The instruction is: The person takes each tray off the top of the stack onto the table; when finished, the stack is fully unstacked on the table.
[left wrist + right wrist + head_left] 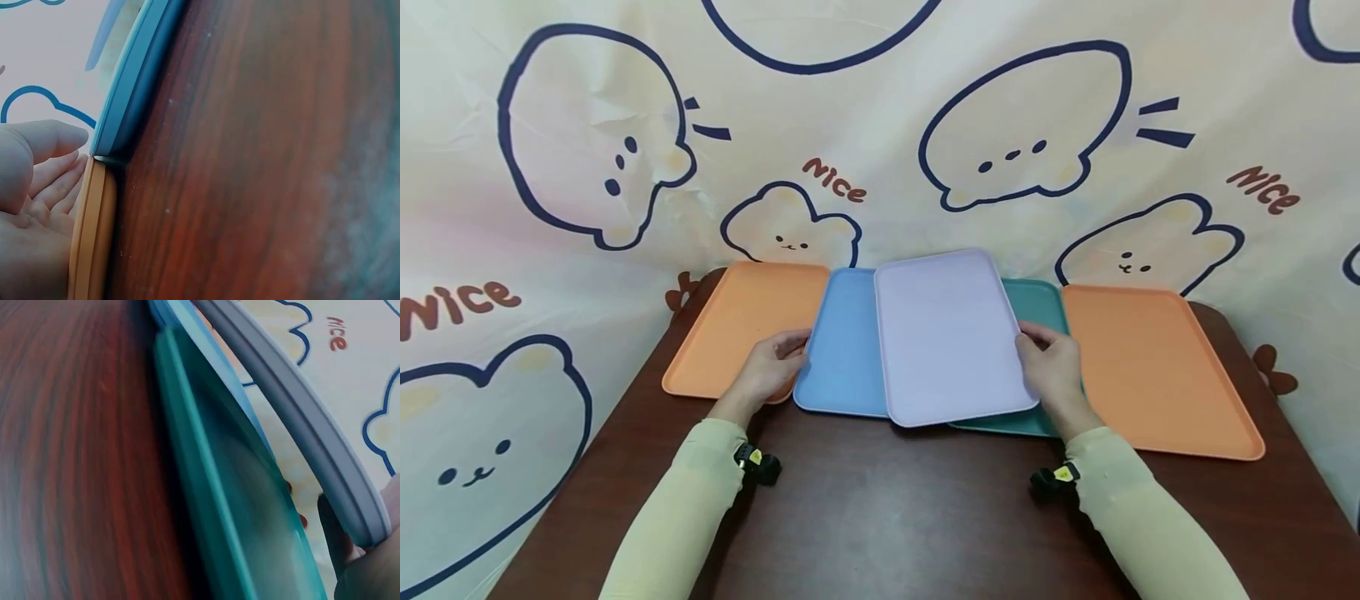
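Note:
My right hand (1054, 371) pinches the right edge of a lavender tray (951, 342). In the right wrist view that tray's grey-looking rim (306, 425) is raised at this end above a green tray (206, 469), with the thumb and a finger at its corner. The lavender tray overlaps a blue tray (842, 350) and the green one. My left hand (767, 367) is at the blue tray's left edge, above the left orange tray (737, 325). Its thumb and fingers look apart in the left wrist view, close to where the blue rim (125, 94) meets the orange rim (92, 231).
A second orange tray (1157, 375) lies at the right, beside the green one. All rest on a dark brown wooden table (895, 500). A pale cloth with cartoon drawings (880, 125) hangs behind the table.

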`<state>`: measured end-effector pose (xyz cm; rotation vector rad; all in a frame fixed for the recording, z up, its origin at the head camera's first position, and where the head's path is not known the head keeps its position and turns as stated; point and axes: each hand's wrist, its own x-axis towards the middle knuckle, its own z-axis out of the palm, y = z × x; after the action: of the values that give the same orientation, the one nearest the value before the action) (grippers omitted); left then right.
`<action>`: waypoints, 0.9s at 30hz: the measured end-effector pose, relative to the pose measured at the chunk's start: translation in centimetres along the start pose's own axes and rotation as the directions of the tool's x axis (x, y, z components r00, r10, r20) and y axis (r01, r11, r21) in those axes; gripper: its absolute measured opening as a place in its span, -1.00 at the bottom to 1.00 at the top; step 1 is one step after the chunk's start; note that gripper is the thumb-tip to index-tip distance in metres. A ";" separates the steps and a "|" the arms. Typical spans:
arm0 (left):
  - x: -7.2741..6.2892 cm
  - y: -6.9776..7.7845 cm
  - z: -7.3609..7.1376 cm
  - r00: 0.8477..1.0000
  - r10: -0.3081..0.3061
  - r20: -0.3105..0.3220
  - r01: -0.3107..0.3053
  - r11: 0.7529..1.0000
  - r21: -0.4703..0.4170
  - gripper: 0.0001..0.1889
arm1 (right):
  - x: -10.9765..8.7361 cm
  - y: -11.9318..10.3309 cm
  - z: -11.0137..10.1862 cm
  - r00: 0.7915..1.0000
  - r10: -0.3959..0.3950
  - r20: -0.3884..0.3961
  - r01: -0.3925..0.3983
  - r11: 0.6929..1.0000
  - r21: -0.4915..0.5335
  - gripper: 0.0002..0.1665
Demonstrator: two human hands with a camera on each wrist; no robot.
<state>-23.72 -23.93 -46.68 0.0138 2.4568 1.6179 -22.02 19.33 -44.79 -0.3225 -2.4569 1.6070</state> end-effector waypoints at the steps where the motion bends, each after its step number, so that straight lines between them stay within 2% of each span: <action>1: 0.0 0.0 0.0 1.000 0.002 0.000 -0.002 1.000 0.002 -0.43 | 0.1 0.0 -0.5 1.000 0.005 0.027 -0.005 1.000 -0.014 -0.57; 4: 0.0 0.0 -0.1 1.000 0.006 0.001 -0.006 1.000 0.000 -0.43 | 0.3 0.3 -2.0 0.993 0.011 0.114 -0.006 0.999 -0.043 -0.55; 7: 0.0 0.0 -0.1 1.000 0.003 0.001 -0.003 1.000 -0.001 -0.43 | 0.3 0.9 -3.3 0.982 -0.016 0.187 0.029 0.998 -0.063 -0.53; 11: 0.0 0.1 -0.1 1.000 -0.002 0.002 0.002 1.000 -0.004 -0.44 | 0.0 1.5 -4.6 0.963 -0.104 0.250 0.126 0.990 -0.071 -0.54; 14: 0.0 0.1 -0.1 1.000 -0.004 -0.001 0.004 1.000 -0.009 -0.44 | -0.3 1.6 -5.3 0.944 -0.139 0.299 0.167 0.983 -0.070 -0.56; 20: 0.1 0.2 0.0 1.000 0.009 -0.006 -0.009 1.000 -0.007 -0.44 | -1.1 1.2 -6.1 0.909 -0.132 0.395 0.169 0.984 -0.061 -0.58; 24: 0.1 0.2 0.1 1.000 0.014 0.002 -0.014 1.000 -0.002 -0.44 | -1.8 1.1 -6.0 0.868 -0.231 0.440 0.284 0.957 -0.057 -0.67; 27: 0.1 0.1 0.0 1.000 0.010 0.007 -0.009 1.000 -0.004 -0.44 | -2.2 1.3 -5.6 0.810 -0.328 0.486 0.389 0.921 -0.026 -0.73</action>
<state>-23.81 -23.85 -46.62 0.0302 2.4522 1.6240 -18.32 24.09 -43.85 0.5692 -2.7415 1.4977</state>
